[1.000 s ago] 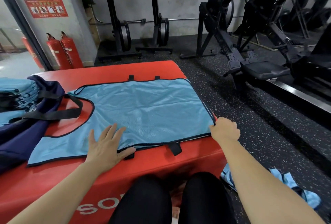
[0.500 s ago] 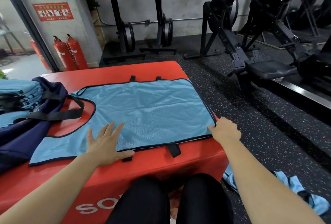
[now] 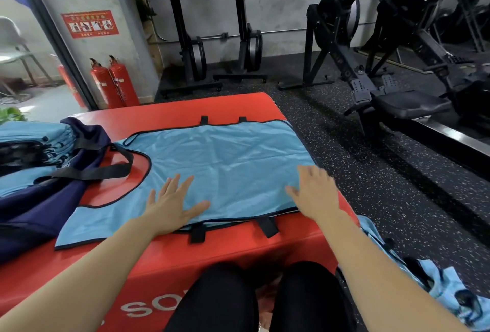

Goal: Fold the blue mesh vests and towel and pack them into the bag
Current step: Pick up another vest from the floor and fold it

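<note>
A blue mesh vest [image 3: 225, 164] with black trim and black tabs lies spread flat on the red padded box [image 3: 212, 249]. My left hand [image 3: 172, 203] rests flat on its near edge, fingers spread. My right hand [image 3: 314, 193] lies flat with straight fingers on the vest's near right part, slightly blurred. At the left a dark navy bag [image 3: 39, 199] with a black strap sits on the box, with folded blue vests [image 3: 31, 138] stacked at its mouth.
More blue vests [image 3: 437, 284] lie in a heap on the black speckled floor at the lower right. Rowing machines [image 3: 384, 71] stand to the right and along the back wall. Two red fire extinguishers [image 3: 114, 82] stand by the pillar. My knees are against the box's front.
My right hand let go of the vest's near right corner, opened, and moved left onto the fabric. My left hand stayed flat on the near edge.
</note>
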